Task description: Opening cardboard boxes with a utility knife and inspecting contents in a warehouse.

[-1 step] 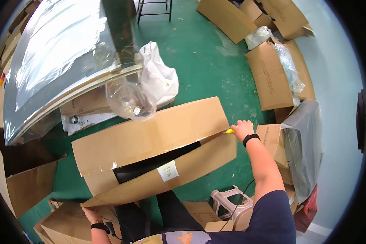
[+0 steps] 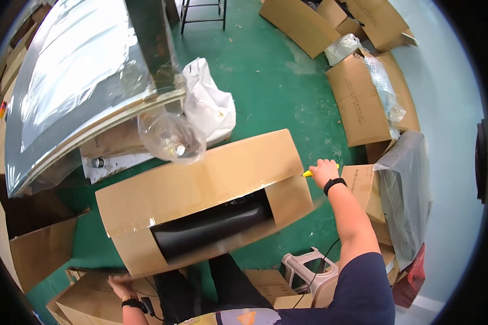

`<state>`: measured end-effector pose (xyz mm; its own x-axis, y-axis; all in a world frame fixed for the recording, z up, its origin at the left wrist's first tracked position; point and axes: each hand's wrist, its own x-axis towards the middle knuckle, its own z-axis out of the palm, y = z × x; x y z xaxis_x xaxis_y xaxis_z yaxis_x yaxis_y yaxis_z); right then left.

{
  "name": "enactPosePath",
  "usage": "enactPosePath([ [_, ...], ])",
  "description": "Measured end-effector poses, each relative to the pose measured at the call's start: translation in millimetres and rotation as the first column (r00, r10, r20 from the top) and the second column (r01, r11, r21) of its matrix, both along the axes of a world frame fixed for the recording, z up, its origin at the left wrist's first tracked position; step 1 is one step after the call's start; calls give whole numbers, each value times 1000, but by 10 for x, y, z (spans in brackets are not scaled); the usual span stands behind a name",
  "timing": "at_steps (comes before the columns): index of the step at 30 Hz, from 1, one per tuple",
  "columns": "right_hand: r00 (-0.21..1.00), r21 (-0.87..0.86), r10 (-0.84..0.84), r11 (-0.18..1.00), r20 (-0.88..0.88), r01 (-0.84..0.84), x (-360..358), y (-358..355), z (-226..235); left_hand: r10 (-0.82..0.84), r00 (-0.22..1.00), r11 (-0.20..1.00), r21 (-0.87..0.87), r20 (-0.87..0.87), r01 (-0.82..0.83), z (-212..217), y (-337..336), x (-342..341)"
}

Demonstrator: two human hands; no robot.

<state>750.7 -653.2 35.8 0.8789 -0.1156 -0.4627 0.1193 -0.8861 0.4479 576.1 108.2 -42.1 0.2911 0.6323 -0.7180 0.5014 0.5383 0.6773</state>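
Carton: long cardboard carton (image 2: pixel 200 187) on the green floor (image 2: pixel 265 81), flap open over a black item (image 2: pixel 211 227).
Right hand (image 2: pixel 324 172): closed around a yellow cutter (image 2: pixel 308 174) at the carton's right end.
Left hand (image 2: pixel 119 286): fingers curled onto the near-left edge.
Handling: probably stiff, bulky; support both ends.

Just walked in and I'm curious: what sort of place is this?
Probably a packing or unpacking area of a workshop or warehouse. Flattened cartons lie about the green floor, plastic bags lie around, and a long box is being cut open with a yellow cutter in the right hand.
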Motion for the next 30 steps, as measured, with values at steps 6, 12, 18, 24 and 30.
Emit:
enactPosePath([
  [6,880,255,-446,881,164,399,-312,-414,162,33,992,994,-109,126,-19,248,-239,-61],
  [12,668,507,-720,653,187,562,-684,-33,520,90,996,995,-31,-18,-90,124,-68,40],
  [18,627,525,-742,641,237,560,-1243,381,923,-97,988,993,-86,-121,87,346,-177,226],
  [24,426,717,-834,532,351,450,-1800,513,896,-590,761,804,-115,-269,583,357,-30,536],
  [30,74,997,-995,73,73,6,-1214,788,2035,-898,432,439,-97,-79,893,297,254,960],
])
